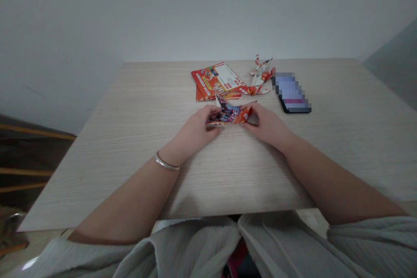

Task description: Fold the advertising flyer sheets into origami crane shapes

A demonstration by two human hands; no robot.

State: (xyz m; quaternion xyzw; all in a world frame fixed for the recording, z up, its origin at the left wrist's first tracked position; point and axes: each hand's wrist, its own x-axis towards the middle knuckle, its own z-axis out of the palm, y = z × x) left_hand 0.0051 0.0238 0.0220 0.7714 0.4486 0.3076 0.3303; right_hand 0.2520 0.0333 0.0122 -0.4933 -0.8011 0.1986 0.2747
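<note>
Head view: left hand (198,129) and right hand (269,122) pinch opposite ends of a folded, red-and-purple printed paper piece (232,114) over the pale wood-grain table (140,108) (mid-shaping, I'd judge); the next move likely calls for gentle, even pressure.

Worktop (130,139) in front of you, wall (208,13) behind its far edge. Folded sheet (233,115) near worktop's middle, between your left hand (199,128) and your right hand (267,124), one at each end. Leaflet pile (216,80) just behind sheet, slightly to left. Folded paper figures (259,74) right of pile, farther back than sheet. Phone (291,94) right of figures, just beside them, behind your right hand and to its right. Bracelet (167,163) around your left wrist.
</note>
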